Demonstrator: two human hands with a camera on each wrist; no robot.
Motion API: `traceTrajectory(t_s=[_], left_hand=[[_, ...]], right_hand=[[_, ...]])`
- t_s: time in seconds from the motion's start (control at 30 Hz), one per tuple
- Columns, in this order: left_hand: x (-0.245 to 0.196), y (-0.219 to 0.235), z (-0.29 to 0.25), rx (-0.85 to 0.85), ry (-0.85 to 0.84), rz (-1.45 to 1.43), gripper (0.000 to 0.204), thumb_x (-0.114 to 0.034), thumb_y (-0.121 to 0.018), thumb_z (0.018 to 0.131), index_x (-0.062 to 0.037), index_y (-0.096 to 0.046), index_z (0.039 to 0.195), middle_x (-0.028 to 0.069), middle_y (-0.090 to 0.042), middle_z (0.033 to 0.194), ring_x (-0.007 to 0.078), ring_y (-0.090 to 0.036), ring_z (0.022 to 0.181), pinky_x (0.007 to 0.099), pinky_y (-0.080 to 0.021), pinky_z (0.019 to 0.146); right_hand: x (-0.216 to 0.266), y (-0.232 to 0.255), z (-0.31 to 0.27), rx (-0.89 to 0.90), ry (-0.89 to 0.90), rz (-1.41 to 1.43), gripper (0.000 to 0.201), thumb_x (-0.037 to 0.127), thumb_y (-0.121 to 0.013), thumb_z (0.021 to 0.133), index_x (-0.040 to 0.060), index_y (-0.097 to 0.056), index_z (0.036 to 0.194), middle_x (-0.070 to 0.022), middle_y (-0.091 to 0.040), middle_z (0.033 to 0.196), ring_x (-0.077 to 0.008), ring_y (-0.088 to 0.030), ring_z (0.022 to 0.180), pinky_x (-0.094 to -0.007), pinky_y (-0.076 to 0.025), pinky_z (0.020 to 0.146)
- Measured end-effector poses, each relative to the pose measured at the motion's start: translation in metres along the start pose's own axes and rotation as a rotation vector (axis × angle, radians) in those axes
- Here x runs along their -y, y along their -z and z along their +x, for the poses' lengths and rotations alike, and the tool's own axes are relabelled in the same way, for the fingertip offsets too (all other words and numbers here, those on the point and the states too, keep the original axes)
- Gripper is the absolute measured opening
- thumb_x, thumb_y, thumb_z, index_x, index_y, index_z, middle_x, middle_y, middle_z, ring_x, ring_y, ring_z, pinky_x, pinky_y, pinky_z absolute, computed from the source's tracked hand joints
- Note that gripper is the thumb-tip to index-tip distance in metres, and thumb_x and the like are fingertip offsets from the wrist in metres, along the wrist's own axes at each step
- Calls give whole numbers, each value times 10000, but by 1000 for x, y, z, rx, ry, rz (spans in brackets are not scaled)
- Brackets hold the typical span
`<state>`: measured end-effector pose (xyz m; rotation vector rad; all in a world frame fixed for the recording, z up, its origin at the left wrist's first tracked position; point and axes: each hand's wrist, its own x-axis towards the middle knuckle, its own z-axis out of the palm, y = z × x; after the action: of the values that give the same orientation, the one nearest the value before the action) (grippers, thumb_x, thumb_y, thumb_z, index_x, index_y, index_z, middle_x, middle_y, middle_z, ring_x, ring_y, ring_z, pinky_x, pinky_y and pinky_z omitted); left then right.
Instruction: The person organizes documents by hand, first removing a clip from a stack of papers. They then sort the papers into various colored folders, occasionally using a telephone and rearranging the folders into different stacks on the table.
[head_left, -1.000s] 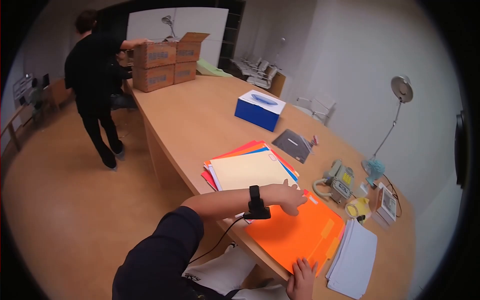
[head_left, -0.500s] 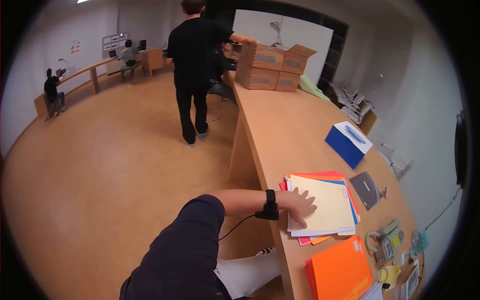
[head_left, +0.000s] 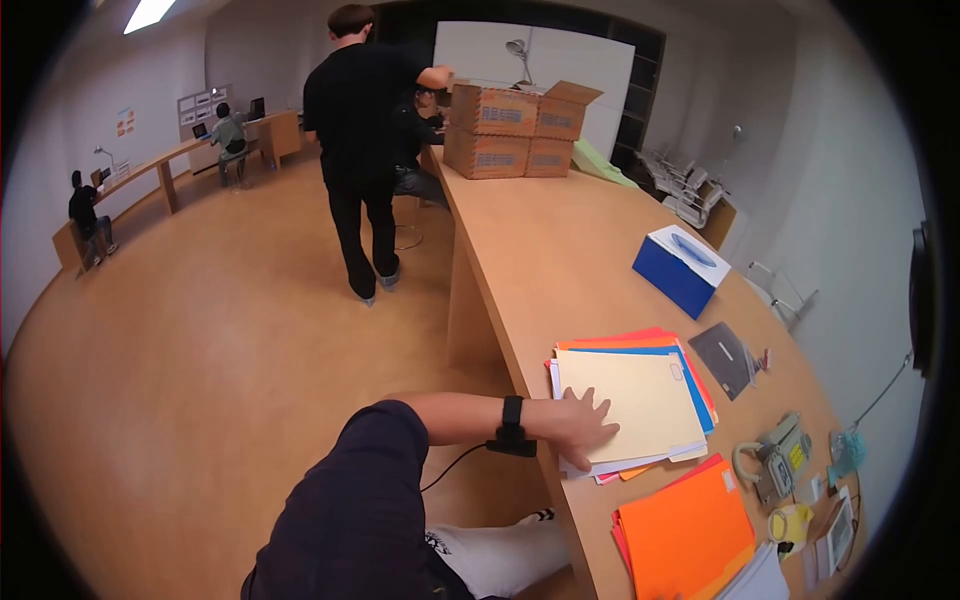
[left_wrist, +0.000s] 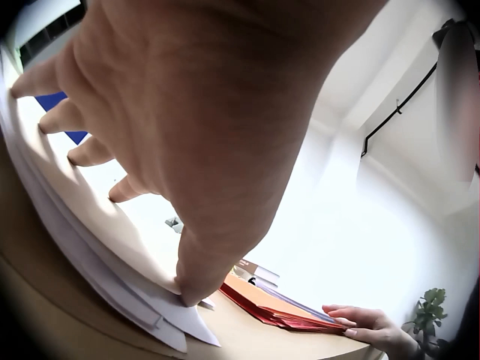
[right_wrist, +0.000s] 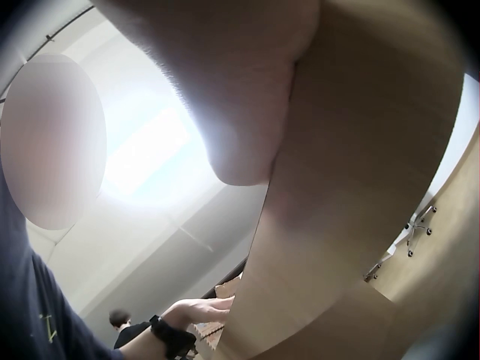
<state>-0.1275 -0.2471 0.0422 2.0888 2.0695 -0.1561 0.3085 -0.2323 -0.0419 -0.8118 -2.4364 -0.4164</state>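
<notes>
Left hand (head_left: 582, 428) lay flat, fingers spread, grip slack, on cream folder (head_left: 630, 402) topping the coloured stack at the table (head_left: 540, 250) edge | right hand (left_wrist: 375, 327) touched orange folders (head_left: 685, 525), grip unclear.

I see an open-plan office. My landmark is the long wooden desk (head_left: 560, 250): on it lie coloured folders (head_left: 640, 400), a desk phone (head_left: 775, 470) and a blue box (head_left: 680, 268), with 3 cardboard cartons (head_left: 510, 130) at its far end. Left of the desk, across the bare floor, people sit at computer workstations (head_left: 215, 125).
</notes>
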Motion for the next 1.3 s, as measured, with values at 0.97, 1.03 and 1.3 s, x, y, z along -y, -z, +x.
traceTrajectory(t_s=[0.97,1.03,1.3], left_hand=[[-2,27,-14,-1221,-29,-691,403,-22,-661,889,-21,-506,1261,104,-655,927,181,-665,829,302,-532,733],[10,20,-7,-1296,-82,-772,437,-23,-657,889,-20,-475,1286,100,-662,987,163,-652,891,293,-522,773],[85,-69,-2,-829,239,-918,336,-88,-637,903,31,-578,1211,113,-683,1078,169,-632,976,323,-505,852]], right_hand=[[10,7,16,109,-515,269,360,74,-550,854,-78,-563,1181,-273,-508,1342,-450,-412,1329,-607,-195,1167],[9,7,15,104,-521,282,361,77,-554,850,-75,-565,1177,-274,-503,1348,-452,-406,1333,-611,-195,1165],[4,-1,12,82,-528,280,378,99,-570,828,-75,-566,1164,-262,-505,1352,-440,-407,1338,-612,-197,1168]])
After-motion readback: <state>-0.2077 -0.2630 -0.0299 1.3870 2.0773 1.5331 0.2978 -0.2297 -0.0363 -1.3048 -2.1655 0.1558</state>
